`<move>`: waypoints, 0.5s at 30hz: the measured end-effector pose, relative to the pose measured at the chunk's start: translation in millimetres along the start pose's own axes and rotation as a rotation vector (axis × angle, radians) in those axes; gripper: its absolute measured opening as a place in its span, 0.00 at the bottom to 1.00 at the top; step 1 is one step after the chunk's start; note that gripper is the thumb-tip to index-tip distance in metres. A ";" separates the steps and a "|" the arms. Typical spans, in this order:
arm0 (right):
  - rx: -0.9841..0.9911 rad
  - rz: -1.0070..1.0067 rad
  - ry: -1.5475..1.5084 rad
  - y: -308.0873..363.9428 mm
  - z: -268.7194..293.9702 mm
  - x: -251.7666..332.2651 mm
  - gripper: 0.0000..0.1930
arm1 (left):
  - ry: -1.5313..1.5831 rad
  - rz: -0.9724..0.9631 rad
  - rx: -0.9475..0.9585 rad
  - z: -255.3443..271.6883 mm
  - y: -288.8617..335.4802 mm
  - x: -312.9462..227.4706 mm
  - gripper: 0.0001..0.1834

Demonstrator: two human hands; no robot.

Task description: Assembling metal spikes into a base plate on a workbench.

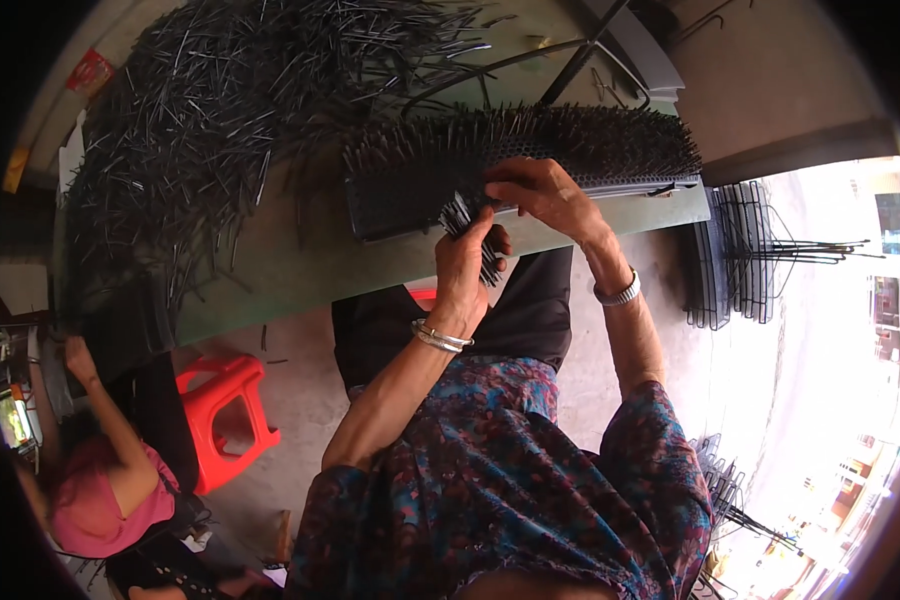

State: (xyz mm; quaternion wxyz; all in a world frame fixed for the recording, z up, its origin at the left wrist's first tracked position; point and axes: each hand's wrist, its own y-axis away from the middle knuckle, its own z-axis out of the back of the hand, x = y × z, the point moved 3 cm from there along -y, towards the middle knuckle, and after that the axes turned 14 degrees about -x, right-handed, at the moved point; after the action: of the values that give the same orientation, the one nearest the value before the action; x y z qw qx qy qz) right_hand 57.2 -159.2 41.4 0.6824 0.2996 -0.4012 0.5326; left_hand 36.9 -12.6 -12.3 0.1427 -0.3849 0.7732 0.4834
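Observation:
My left hand (460, 265) is closed round a bundle of thin dark rods (456, 214), whose pale ends fan out above the thumb and stick out below the fingers. In front of it lies a long dark perforated block (395, 205) with rows of holes. Many similar rods (590, 135) stand upright in its far side. Just right of the bundle, my right hand (548, 195) is over the block's near edge. Its thumb and fingers are pinched together, and I cannot make out what is between them.
A large heap of loose dark rods (210, 110) covers the table's (270, 310) left part. A bent black metal frame (570, 75) lies behind the block. A red plastic stool (205, 430) and a co-worker in pink (110, 505) are at left. Wire racks (735, 255) stand at right.

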 end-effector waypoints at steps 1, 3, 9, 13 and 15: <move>0.074 -0.036 -0.070 2.2 -2.1 0.2 0.15 | 0.000 0.008 0.003 -2.2 1.6 -0.9 0.12; 0.076 -0.083 -0.114 3.3 0.1 -5.8 0.13 | -0.023 -0.001 0.020 -4.2 2.6 -1.8 0.11; 0.089 -0.091 -0.191 1.6 5.2 -12.4 0.11 | -0.078 0.026 0.023 -7.4 5.0 -4.2 0.10; 0.077 -0.089 -0.173 1.9 11.3 -9.6 0.09 | -0.102 0.056 0.060 -8.0 2.1 -2.0 0.11; 0.085 -0.109 -0.199 3.1 13.7 -8.3 0.09 | -0.087 0.053 0.047 -7.2 0.2 -1.8 0.11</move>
State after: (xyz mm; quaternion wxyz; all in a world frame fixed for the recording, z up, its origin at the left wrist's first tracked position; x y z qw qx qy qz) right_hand 50.2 -173.9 41.0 0.6537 0.4011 -0.4272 0.4788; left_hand 39.0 -17.9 -7.6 0.1725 -0.3393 0.7873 0.4850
